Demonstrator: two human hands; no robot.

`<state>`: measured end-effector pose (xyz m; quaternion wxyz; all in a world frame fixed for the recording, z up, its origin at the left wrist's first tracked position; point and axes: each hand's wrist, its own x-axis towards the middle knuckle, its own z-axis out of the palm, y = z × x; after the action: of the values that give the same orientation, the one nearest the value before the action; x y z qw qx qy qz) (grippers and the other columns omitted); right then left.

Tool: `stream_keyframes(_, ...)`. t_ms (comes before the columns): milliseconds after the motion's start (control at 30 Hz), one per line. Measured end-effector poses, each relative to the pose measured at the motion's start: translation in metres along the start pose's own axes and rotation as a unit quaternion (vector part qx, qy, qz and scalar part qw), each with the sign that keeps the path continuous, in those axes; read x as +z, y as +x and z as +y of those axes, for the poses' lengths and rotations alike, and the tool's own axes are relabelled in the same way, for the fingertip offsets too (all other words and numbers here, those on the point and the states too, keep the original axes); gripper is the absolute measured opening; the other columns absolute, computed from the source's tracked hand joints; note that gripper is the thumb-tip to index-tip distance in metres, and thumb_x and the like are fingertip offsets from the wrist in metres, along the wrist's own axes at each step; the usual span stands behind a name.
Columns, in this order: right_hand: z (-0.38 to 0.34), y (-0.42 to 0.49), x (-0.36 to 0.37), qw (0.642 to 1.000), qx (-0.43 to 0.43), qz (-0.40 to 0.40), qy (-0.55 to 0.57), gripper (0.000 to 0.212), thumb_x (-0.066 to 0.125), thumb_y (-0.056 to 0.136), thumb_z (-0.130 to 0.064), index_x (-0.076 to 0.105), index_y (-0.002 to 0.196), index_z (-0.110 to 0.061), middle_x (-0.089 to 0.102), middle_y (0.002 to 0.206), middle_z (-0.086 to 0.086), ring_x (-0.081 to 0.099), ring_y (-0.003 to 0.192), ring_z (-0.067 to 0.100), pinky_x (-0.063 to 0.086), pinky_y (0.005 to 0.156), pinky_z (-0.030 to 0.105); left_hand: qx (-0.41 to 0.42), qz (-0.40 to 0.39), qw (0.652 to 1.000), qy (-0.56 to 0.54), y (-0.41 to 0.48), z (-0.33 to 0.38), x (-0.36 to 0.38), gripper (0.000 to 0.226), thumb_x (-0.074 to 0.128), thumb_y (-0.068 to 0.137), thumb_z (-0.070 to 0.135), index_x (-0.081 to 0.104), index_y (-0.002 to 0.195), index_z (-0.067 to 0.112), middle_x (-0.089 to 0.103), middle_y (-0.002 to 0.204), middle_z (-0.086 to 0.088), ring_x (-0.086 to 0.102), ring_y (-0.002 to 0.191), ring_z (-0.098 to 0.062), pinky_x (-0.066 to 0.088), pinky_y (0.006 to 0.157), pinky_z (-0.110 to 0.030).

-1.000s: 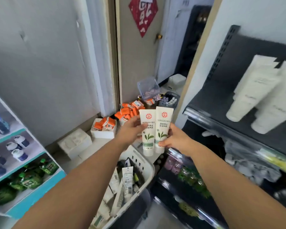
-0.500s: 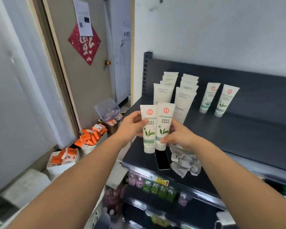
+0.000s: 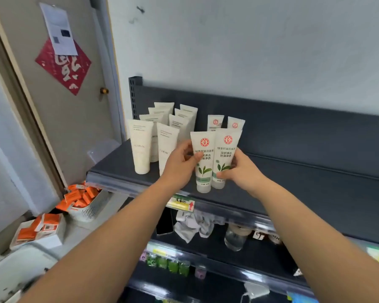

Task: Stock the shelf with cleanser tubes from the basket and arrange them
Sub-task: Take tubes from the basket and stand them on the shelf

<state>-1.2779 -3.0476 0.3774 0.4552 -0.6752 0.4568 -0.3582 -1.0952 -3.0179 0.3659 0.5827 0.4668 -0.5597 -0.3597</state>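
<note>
L hand grips the left tube, R hand the right tube, both upright over the shelf front. Cream tubes stand just left; two matching tubes right behind.

Far up and to the left of the left hand, a red diamond paper with pale brush characters hangs on a beige door, and 1 white printed sheet overlaps its top corner. A brass knob sits on the door, above and left of that hand. Down and to the left of it, a white slatted bin holds orange packets, and farther left a flat white box holds more of them. Just below the left hand hangs a yellow label with 1 red arrow. Lower, between the 2 hands, lies a crumpled grey cloth. Below the right hand stands a clear glass jar. Lower still, under the left hand, runs a row of small green packets.
</note>
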Motion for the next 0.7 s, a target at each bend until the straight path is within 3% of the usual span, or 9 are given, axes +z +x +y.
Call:
stream_keyframes(133, 0.026, -0.002, -0.011, 0.998, 0.011, 0.05, -0.024, 0.062, 0.072, 0.076, 0.005, 0.05, 0.122, -0.031, 0.067, 0.109, -0.015, 0.062, 0.101, 0.002, 0.05, 0.08, 0.024, -0.005, -0.004, 0.999, 0.05, 0.009, -0.021, 0.032, 0.026, 0.056, 0.095, 0.012, 0.054, 0.117, 0.027, 0.065, 0.112, 0.011, 0.061, 0.104, -0.007, 0.053, 0.092, -0.036)
stream_keyframes(267, 0.052, -0.002, -0.002, 0.995, 0.02, 0.079, -0.056, 0.06, 0.07, 0.08, -0.001, 0.045, 0.125, -0.032, 0.063, 0.114, -0.013, 0.061, 0.106, 0.008, 0.052, 0.089, 0.031, 0.005, -0.003, 0.994, 0.11, 0.019, -0.034, 0.046, 0.029, 0.054, 0.097, 0.017, 0.049, 0.125, 0.024, 0.056, 0.105, 0.027, 0.056, 0.098, 0.005, 0.047, 0.081, -0.016)
stream_keyframes(467, 0.061, 0.019, 0.002, 0.985, 0.032, 0.143, -0.091, 0.044, 0.065, 0.087, -0.008, 0.039, 0.114, -0.031, 0.06, 0.106, -0.012, 0.059, 0.095, 0.007, 0.049, 0.077, 0.026, -0.009, 0.019, 0.99, 0.14, 0.055, -0.049, 0.05, 0.03, 0.051, 0.099, 0.021, 0.045, 0.128, 0.027, 0.062, 0.118, 0.011, 0.06, 0.104, -0.006, 0.05, 0.089, -0.028)
stream_keyframes(700, 0.062, 0.067, -0.009, 0.974, 0.07, 0.178, -0.122, 0.047, 0.065, 0.088, -0.009, 0.039, 0.124, -0.025, 0.057, 0.117, -0.005, 0.053, 0.098, 0.013, 0.044, 0.077, 0.028, -0.03, 0.049, 0.986, 0.155, 0.097, -0.056, 0.05, 0.028, 0.05, 0.099, 0.017, 0.046, 0.126, 0.021, 0.063, 0.12, 0.003, 0.061, 0.107, -0.014, 0.05, 0.089, -0.032)
